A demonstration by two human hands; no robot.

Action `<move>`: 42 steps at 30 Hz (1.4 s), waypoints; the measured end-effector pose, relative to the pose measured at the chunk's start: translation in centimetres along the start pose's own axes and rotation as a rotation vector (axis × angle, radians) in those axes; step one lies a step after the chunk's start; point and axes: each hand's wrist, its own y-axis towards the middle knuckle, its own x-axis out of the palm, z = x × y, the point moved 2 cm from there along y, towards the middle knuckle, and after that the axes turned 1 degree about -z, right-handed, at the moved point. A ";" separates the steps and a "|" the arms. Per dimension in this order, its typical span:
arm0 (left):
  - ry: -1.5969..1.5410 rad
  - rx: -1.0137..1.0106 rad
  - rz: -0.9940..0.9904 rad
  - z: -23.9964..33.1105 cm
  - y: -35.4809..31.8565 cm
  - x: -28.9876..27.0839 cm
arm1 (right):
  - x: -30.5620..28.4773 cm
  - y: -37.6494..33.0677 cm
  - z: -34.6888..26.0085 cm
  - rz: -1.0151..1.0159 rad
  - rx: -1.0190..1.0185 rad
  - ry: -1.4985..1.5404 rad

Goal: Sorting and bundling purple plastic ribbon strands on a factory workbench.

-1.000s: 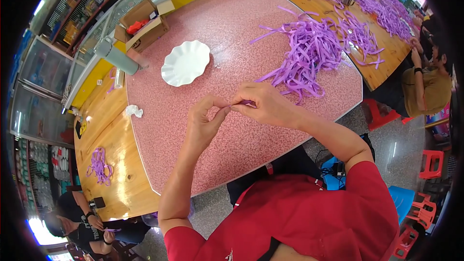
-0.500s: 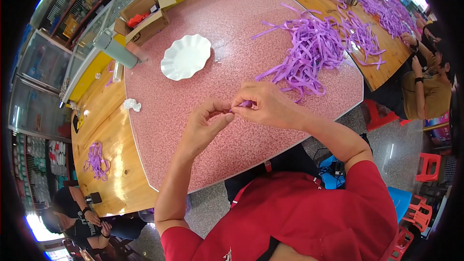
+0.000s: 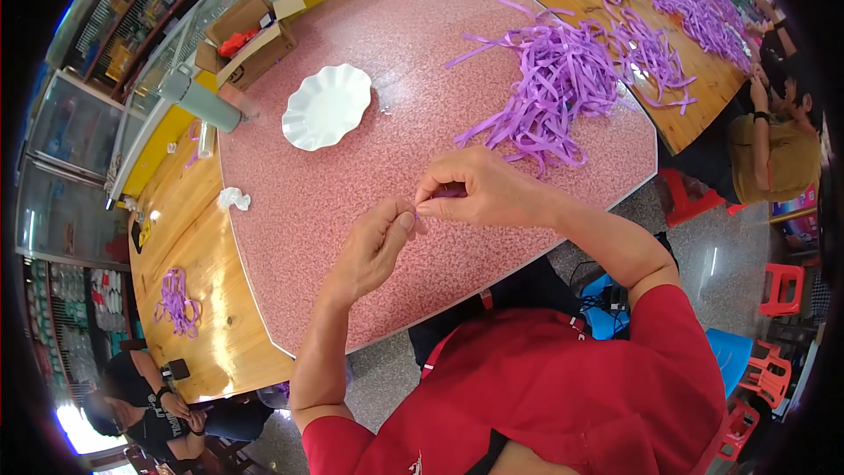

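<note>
Over the near middle of the pink table [image 3: 334,202], my two hands meet fingertip to fingertip. My right hand [image 3: 483,189] is closed around a small piece of purple ribbon [image 3: 453,193], mostly hidden in its curled fingers. My left hand [image 3: 376,244] pinches thumb against forefinger right beside it; what lies between those fingertips is too small to make out. Beyond my right hand lies a large tangled heap of purple ribbons [image 3: 567,79]. A white plate with a wavy rim [image 3: 327,107] stands farther off to the left.
An open cardboard box [image 3: 259,54] and a grey-green bottle [image 3: 202,98] stand at the far left. Crumpled white tissue [image 3: 235,199] lies by the left edge. More ribbons [image 3: 178,303] rest on the wooden table at left. People sit at lower left and far right, near red stools [image 3: 781,288].
My left thumb and forefinger have closed together and come up against the right fingertips. The right hand stays nearly in place, still holding the ribbon. The view has shifted slightly.
</note>
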 end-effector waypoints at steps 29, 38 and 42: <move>-0.385 -0.154 0.154 -0.6 0.0 1.5 | 0.5 -0.9 -0.1 0.094 -0.005 -0.081; -0.528 -0.240 0.085 -1.6 -0.4 1.3 | 0.2 -1.0 0.5 0.063 -0.086 0.015; -0.592 -0.215 0.100 -1.7 -0.5 1.2 | -0.1 -1.0 0.6 0.039 -0.039 0.046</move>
